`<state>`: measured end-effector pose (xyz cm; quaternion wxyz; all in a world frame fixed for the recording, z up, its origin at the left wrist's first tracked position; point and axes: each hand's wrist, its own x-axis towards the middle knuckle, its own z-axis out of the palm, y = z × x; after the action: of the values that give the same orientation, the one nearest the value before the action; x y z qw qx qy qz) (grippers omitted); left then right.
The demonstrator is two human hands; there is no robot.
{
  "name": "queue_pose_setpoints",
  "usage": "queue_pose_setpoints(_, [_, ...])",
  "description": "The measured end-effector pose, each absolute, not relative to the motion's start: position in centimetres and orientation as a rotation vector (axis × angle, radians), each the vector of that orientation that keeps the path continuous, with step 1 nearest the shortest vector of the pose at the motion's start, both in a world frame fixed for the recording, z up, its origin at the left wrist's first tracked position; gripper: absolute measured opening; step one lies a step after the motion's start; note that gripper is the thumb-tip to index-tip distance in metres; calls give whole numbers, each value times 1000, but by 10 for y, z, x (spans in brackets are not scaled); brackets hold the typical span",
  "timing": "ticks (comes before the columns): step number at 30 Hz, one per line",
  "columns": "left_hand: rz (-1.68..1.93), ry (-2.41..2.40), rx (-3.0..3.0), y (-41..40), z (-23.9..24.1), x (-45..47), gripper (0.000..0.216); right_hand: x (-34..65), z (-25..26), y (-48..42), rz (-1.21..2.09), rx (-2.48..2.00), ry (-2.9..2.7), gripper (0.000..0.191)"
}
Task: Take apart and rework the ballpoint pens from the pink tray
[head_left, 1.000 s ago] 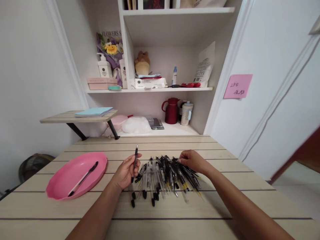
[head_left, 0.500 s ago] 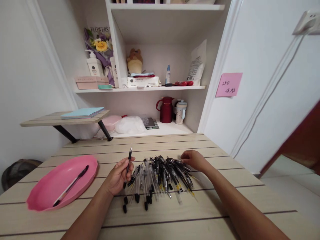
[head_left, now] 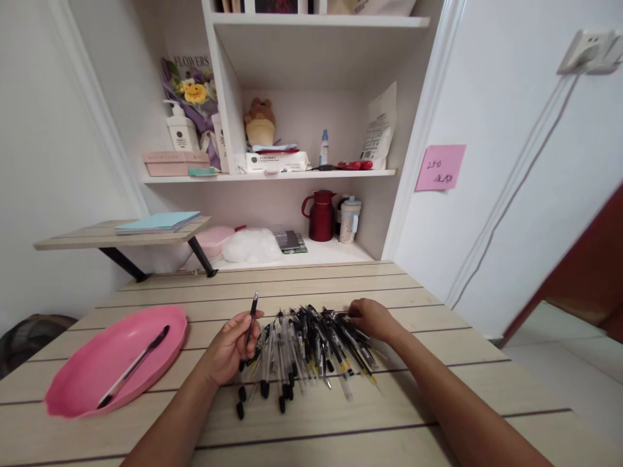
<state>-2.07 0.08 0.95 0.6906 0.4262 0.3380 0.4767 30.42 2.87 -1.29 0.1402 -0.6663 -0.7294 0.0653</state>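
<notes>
A pen (head_left: 254, 310) with a dark grip and silver tip stands nearly upright in my left hand (head_left: 228, 347), pinched between thumb and fingers, tip upward. Beside that hand lies a heap of pen parts (head_left: 311, 344): clear barrels, black caps and dark refills, some with yellow bits. My right hand (head_left: 372, 318) is at the heap's far right edge, fingers bent down onto the parts; its fingertips are hidden, so whatever they grip does not show. In the pink tray (head_left: 68, 383) on the left rests one assembled pen (head_left: 134, 366), slanted, its cap end away from me.
Behind the slatted wooden table (head_left: 389, 425) are white shelves (head_left: 270, 176) with a red jug (head_left: 321, 215), a pale cup (head_left: 349, 220) and a plastic bag (head_left: 252, 245). A small raised stand (head_left: 78, 240) holds blue paper (head_left: 158, 222). A pink note (head_left: 440, 167) is on the wall.
My view has shifted slightly. The right hand has edged in over the heap, its fingers bent further down. The left hand keeps the pen in about the same place.
</notes>
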Motion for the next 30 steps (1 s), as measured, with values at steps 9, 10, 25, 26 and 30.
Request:
queue_pose_setpoints(9, [940,820,1131,-15,7,3,28,261,27,9,964,-1200,-1467,19])
queue_pose_setpoints(10, [923,811,1144,-17,6,6,29,248,35,4,1058,-1103,-1415,18])
queue_pose_setpoints(25, [912,780,1142,-24,12,11,23,170,48,-11,1300,-884,-1448,18])
queue_pose_setpoints(26, [914,775,1128,-24,11,11,22,169,47,-11,1324,-876,-1443,17])
queue_pose_setpoints(30, [944,823,1104,-23,10,12,19,170,44,-9,1268,-917,-1423,17])
